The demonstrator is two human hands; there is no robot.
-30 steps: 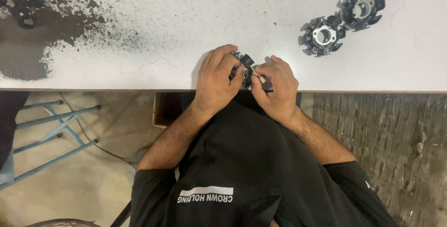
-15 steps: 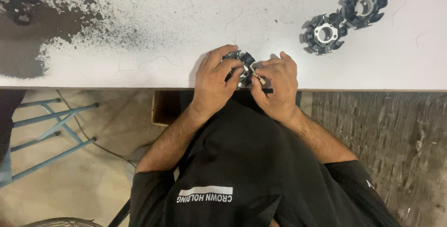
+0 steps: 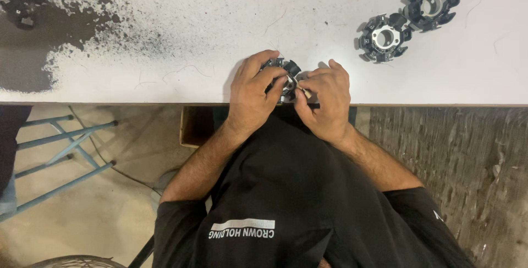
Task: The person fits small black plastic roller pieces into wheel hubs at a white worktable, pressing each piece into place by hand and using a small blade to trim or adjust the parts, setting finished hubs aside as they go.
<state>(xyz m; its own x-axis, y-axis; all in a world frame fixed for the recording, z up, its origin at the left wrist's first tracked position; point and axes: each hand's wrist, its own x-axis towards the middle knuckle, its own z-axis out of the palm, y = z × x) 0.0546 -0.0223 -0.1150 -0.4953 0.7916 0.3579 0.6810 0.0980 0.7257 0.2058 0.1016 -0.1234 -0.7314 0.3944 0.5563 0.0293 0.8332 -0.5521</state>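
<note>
Two spare black slotted rings sit far right on white table, well clear. Left hand + right hand both clamped on a third ring at table's near edge. Imo keep it braced on the table, work w/ fingertips only.

It looked to me like a workshop: a scuffed white worktop with black grime at upper left, toothed black machine parts at upper right, bare concrete floor and a blue metal frame at lower left.
</note>
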